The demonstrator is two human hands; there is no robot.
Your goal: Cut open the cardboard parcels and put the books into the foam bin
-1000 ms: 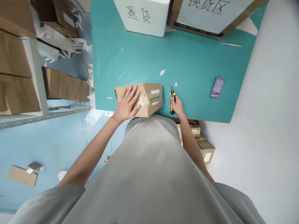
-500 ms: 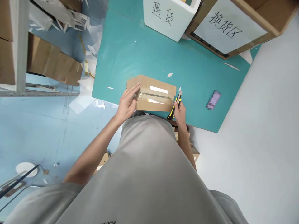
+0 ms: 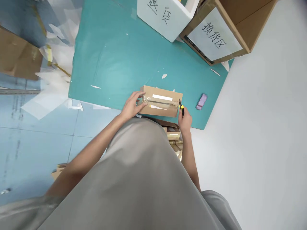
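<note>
A taped cardboard box (image 3: 165, 99) lies near the front edge of the green table, with white label strips on both sides of its seam. My left hand (image 3: 132, 104) grips the box's left end, thumb and fingers on its edges. At the box's right end, my right hand (image 3: 185, 121) is closed around a black and yellow utility knife (image 3: 182, 108). The knife's blade points up beside the right end of the seam. Whether the blade touches the box I cannot tell.
Behind the box on the green table (image 3: 107, 64) stand a white bin (image 3: 158, 19) and an open carton (image 3: 216, 35), both with handwriting. A blurred purple item (image 3: 201, 101) lies at the right. Paper scraps (image 3: 52, 86) hang at the left edge.
The view has shifted, so the table sits further left. My right hand has turned the knife more upright at the box's end. My left thumb now lies on the box's top near the seam.
</note>
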